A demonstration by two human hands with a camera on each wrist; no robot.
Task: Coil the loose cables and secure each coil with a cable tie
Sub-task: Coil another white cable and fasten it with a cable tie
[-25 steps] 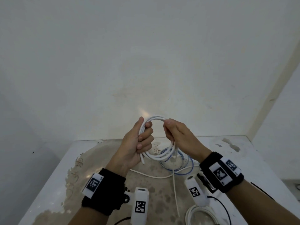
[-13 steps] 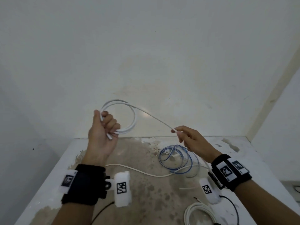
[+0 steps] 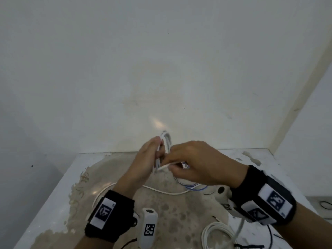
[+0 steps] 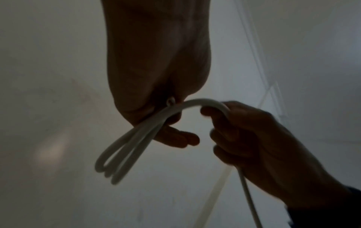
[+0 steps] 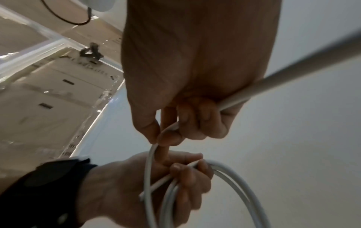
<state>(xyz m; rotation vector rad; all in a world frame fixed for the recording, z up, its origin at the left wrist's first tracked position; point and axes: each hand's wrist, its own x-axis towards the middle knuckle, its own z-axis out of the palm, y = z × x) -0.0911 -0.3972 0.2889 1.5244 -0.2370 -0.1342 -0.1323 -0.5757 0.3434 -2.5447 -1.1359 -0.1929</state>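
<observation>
I hold a white cable coil [image 3: 166, 139] upright above the table, in front of the wall. My left hand [image 3: 158, 155] grips the bundled loops, fingers curled round them; the loops [image 4: 125, 151] hang out past the fist in the left wrist view. My right hand [image 3: 172, 165] is right beside it, pinching the cable's running strand [image 5: 150, 155] between thumb and forefinger and holding it against the coil [image 5: 236, 177]. The strand trails out under the right palm. A blue cable [image 3: 195, 187] lies on the table under my right hand, partly hidden.
The stained white table [image 3: 53, 203] meets the wall at the back and a corner at the right. A loose white cable [image 3: 161, 191] runs across its middle. Another white coil [image 3: 218, 232] lies at the front right, near thin black wires [image 3: 269, 234].
Half a second ago my hands were apart with the strand stretched between them. The left hand has swung back to the centre and the right has brought the strand onto the coil.
</observation>
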